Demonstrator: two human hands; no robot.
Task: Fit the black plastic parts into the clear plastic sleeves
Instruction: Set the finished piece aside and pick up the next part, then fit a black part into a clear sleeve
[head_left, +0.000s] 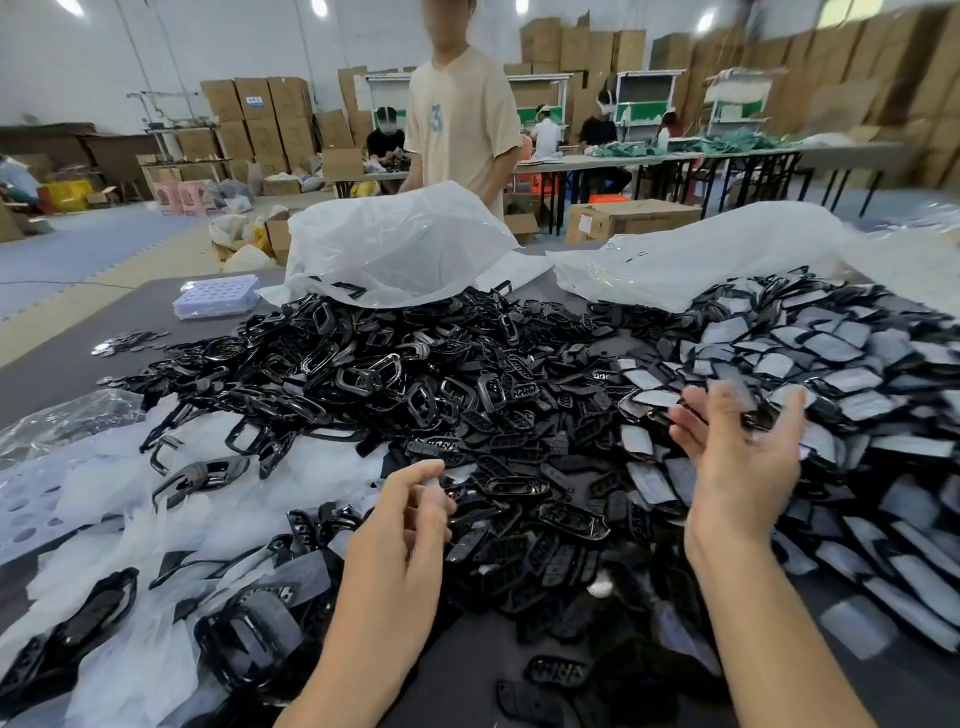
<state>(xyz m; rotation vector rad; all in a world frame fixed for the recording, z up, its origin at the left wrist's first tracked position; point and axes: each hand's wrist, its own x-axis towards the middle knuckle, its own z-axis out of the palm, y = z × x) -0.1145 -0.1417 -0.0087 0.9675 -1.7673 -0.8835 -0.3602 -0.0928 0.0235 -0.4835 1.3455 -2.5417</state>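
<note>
A big heap of loose black plastic parts (441, 384) covers the middle of the dark table (52, 364). To the right lies a pile of black parts in clear sleeves (841, 353). Empty clear sleeves (119, 499) lie heaped at the left. My left hand (400, 530) hovers over the near parts with curled fingers, pinching what looks like a small clear sleeve (432, 484). My right hand (737, 457) is raised over the edge of the sleeved pile, palm showing and fingers spread. A blurred sleeved part (735, 389) sits just at its fingertips, not gripped.
Two large white plastic bags (405, 244) (701, 254) lie open at the table's far side. A person in a beige shirt (460, 119) stands behind them. A clear blister tray (218, 296) sits at the back left, with another (31, 514) at the left edge.
</note>
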